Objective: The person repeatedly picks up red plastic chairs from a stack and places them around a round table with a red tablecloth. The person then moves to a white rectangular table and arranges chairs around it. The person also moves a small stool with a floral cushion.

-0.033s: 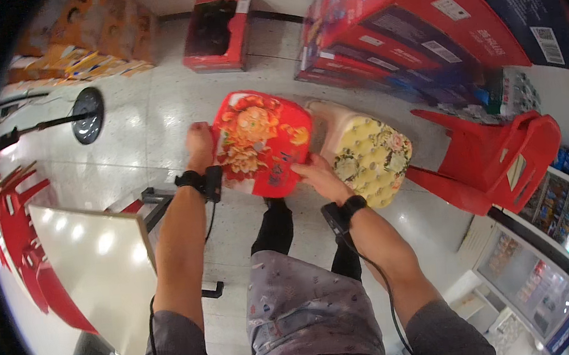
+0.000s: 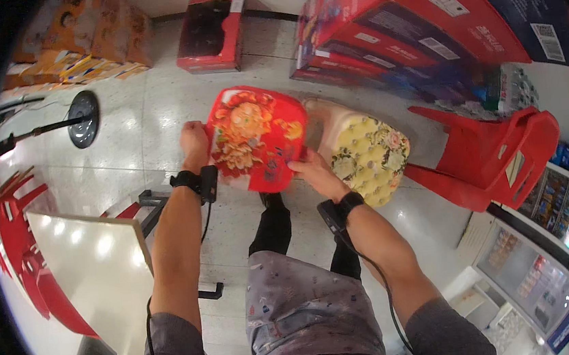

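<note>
Between my two hands is a red plastic stool [image 2: 259, 139], its rounded-square top printed with orange flowers and facing up. My left hand [image 2: 194, 144] grips its left edge, the fingers mostly hidden behind the rim. At the lower right edge, my right hand [image 2: 318, 175] closes on it with the thumb on top. A second stool [image 2: 370, 159], beige with a yellow tufted-look floral top, stands just to the right, beyond my right hand. What lies under the red stool is hidden.
Right of the stools stands a red plastic chair [image 2: 484, 151], with display fridges [image 2: 537, 276] behind it. Stacked red and blue cartons [image 2: 409, 49] fill the upper right. A red open box [image 2: 211, 37] sits by the wall. At left are a white tabletop [image 2: 94, 264] and a black round base [image 2: 84, 119].
The red stool and both hands have shifted very slightly left and up in the picture, and so has much of the background. My grip looks the same.
</note>
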Available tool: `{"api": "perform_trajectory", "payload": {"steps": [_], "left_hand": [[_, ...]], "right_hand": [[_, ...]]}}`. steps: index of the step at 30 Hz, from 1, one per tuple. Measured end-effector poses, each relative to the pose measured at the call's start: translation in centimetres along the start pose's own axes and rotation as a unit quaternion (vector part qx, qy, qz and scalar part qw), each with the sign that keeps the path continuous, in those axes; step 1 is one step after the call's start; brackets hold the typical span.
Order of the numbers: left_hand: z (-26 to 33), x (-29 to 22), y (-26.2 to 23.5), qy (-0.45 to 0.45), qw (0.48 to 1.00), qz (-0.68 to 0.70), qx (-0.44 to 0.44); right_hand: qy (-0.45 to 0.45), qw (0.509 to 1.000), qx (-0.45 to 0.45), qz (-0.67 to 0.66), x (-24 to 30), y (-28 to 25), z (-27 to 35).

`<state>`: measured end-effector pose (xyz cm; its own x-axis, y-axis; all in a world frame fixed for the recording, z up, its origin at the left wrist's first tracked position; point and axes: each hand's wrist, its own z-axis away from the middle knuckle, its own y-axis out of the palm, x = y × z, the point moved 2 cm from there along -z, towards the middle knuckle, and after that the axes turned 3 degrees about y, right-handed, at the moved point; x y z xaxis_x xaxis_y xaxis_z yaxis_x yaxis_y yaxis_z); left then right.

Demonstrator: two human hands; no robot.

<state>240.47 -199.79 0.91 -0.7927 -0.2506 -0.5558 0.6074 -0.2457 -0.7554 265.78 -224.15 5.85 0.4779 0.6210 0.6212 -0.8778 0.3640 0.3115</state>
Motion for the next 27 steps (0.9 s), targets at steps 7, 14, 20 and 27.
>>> {"api": "perform_trajectory", "payload": {"steps": [7, 14, 20, 27], "left_hand": [[-2.0, 0.9, 3.0, 0.022, 0.991, 0.120, 0.059], [4.8, 8.0, 4.9, 0.014, 0.958, 0.133, 0.255], [12.7, 10.8, 3.6, -0.061, 0.943, 0.035, 0.326], [13.4, 11.2, -2.5, -0.092, 0.969, 0.021, 0.228]], "right_hand": [[-0.064, 0.993, -0.054, 0.078, -2.7, 1.9, -1.5], [-0.031, 0.927, 0.008, 0.374, -8.0, -1.4, 2.5], [0.020, 0.842, -0.123, 0.525, -11.4, -19.4, 7.1], [0.059, 0.792, -0.229, 0.562, -4.1, -34.4, 8.4]]}}
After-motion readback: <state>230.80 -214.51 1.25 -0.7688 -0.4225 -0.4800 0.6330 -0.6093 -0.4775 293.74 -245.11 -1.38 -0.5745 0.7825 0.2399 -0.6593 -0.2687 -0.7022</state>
